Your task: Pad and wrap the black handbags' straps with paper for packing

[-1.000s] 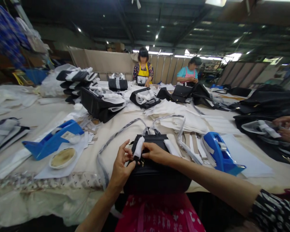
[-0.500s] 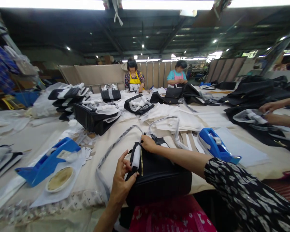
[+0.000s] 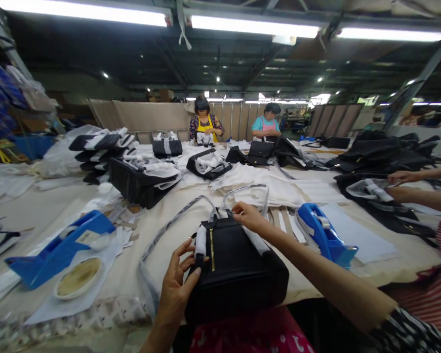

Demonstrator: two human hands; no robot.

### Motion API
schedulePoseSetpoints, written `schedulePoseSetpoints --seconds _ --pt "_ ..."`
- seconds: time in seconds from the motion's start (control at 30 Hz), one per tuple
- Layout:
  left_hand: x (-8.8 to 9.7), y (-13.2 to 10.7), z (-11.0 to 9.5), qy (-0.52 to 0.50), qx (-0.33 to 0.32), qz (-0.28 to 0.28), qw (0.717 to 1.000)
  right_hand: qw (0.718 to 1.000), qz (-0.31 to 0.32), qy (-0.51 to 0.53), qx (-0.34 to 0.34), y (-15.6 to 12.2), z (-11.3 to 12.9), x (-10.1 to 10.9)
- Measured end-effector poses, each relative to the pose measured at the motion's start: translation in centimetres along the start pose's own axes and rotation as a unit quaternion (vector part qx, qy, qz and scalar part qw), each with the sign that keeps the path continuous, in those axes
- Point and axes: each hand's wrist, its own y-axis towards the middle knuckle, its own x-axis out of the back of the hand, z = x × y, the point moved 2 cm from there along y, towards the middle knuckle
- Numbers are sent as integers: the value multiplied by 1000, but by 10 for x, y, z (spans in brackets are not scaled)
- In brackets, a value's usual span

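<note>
A black handbag [image 3: 238, 274] with a gold zip [image 3: 212, 247] lies at the near table edge, in front of me. White padding [image 3: 201, 241] wraps part of its left side, and another white-wrapped strip [image 3: 255, 239] runs down its right. My left hand [image 3: 180, 277] has thumb and fingers around the lower end of the left padded handle. At the bag's far edge, my right hand [image 3: 247, 215] has its fingertips drawn together beside a dark tab; what they pinch is hidden. A plastic-wrapped shoulder strap [image 3: 165, 233] loops out over the table to the left.
Blue tape dispensers [image 3: 64, 247] [image 3: 325, 235] stand on both sides. A shallow dish [image 3: 79, 278] sits on paper at left. Wrapped bags [image 3: 143, 181] and white sheets [image 3: 238, 179] lie beyond. A co-worker's hands [image 3: 402, 186] handle another bag at right; two people sit across.
My right hand has shifted right from the left padded handle to the bag's far edge, uncovering the zip's top. My left hand stays at the handle's lower end. The view has tilted up slightly.
</note>
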Motion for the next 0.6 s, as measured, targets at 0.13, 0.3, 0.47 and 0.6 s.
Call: schedulePoseSetpoints --seconds 0.13,0.3,0.47,0.6 --pt "0 -5 -11 30 -8 14 999 997 2 -72 3 -53 -26 29" --pt "-5 -12 -20 36 -8 43 998 996 51 -62 -40 -85 -40 24" --pt "-10 -21 -24 57 -74 2 996 987 33 142 -68 -91 -36 19" --pt "-1 -27 -19 -1 -111 -20 994 936 44 348 38 -110 -36 27"
